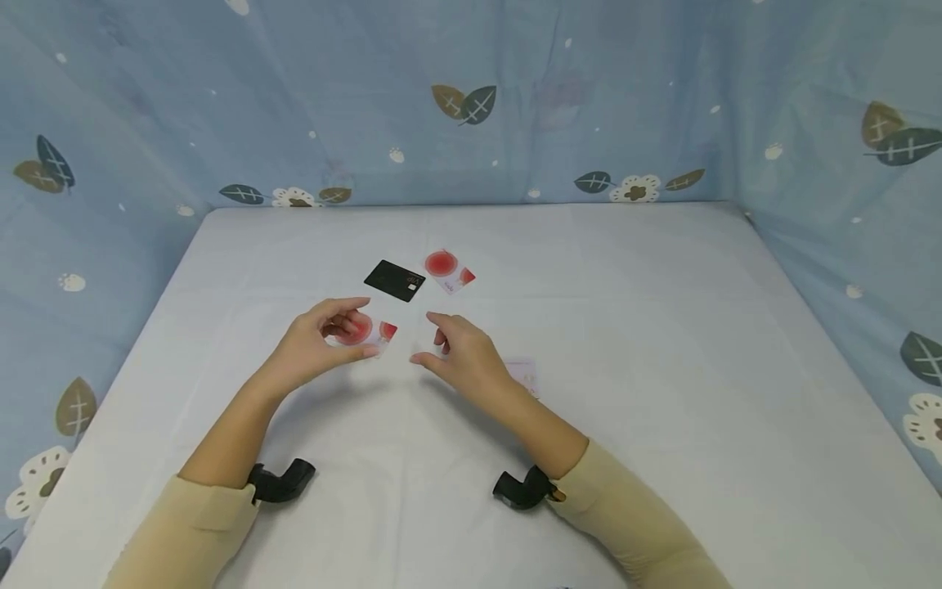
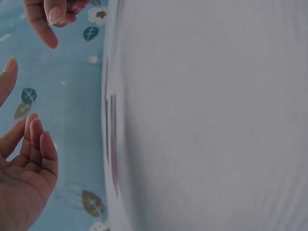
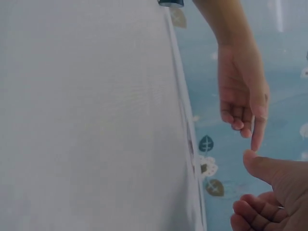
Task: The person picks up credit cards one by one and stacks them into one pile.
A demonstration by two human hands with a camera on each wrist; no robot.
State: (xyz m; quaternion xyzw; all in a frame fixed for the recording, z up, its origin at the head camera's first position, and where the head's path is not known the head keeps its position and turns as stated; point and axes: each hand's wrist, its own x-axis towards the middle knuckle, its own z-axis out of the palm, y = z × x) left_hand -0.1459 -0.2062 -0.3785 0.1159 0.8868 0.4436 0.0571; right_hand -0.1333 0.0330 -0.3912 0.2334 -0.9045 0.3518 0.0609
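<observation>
The thumb and forefinger of the left hand (image 1: 312, 342) were spread wide, the other fingers loosely curled; the right hand (image 1: 471, 356) faced it with its thumb and forefinger likewise parted, and nothing showed gripped in either. Both wrist views had the hands raised above the bench (image 1: 662, 368), a gap between them. The near red-and-white card (image 1: 356, 329) lay on the bench beyond the left hand, showing through the space between thumb and forefinger and partly hidden by the fingers. The left hand was the nearer; the right stood off to the card's other side. Its long axis ran mostly left to right, the right end dipping slightly toward the person, and the end with the small red corner pointed toward the right hand. Farther out lay a black card (image 1: 395, 281), slanting from far left to near right, its chip at the right end, and just beside it a second red-and-white card (image 1: 449, 272) on a steeper slant. A pale card (image 1: 524, 375) lay partly hidden behind the right wrist
</observation>
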